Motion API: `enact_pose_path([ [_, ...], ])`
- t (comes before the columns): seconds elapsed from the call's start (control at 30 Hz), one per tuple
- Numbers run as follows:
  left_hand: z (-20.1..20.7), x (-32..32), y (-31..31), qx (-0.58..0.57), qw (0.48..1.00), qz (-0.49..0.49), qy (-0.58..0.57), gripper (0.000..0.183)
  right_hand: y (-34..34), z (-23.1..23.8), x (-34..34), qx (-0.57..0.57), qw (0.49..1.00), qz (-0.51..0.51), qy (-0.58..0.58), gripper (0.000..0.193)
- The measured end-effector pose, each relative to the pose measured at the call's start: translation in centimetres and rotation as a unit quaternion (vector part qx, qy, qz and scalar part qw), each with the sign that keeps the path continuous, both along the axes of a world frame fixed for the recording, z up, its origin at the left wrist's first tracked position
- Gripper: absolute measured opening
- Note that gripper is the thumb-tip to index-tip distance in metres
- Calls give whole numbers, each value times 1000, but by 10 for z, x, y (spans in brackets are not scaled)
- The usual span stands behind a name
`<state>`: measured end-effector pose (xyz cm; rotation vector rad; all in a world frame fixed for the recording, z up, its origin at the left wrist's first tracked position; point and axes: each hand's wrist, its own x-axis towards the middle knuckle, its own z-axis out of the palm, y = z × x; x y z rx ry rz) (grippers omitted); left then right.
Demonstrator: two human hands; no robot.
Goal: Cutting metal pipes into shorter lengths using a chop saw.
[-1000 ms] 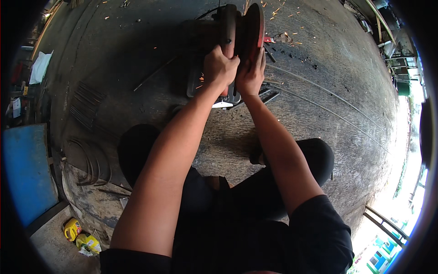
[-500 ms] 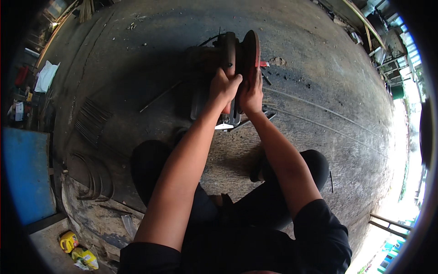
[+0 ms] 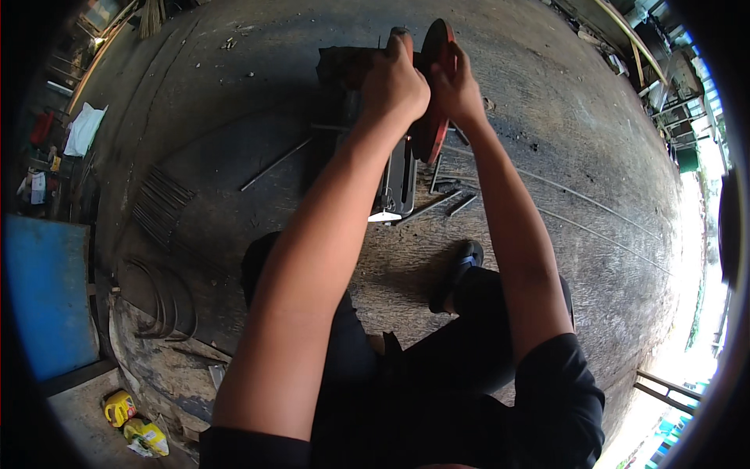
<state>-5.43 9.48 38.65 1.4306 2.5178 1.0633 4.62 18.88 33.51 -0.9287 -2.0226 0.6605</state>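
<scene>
Red handle (image 3: 405, 48) fills my left hand (image 3: 395, 89), clamped around it. I see my right hand (image 3: 459, 87) partly open, thumb and fingers apart, against the round red guard (image 3: 430, 139).

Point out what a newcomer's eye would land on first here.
First comes the big dark disc with a red rim at the top centre, with the left grip closed around the handle beside it and the right grip against its right side. Then the blue panel stands out at the left edge, and the yellow packages on the ground near the lower left corner.
</scene>
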Motion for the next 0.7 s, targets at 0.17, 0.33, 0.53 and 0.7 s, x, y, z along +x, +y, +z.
enact_pose_path([
  [0.17,15,-5,26,-8,1000,-17,10,30,-1,-87,55,-248,823,-114,498,36],
  [0.33,54,-3,42,-51,997,34,-35,33,-107,-274,80,-593,590,-286,467,10],
  [0.53,67,3,48,-124,990,67,-18,35,-201,-322,42,-719,631,-99,273,30],
  [0.7,47,-17,40,-29,992,80,93,37,-205,-282,21,-435,881,74,-171,24],
])
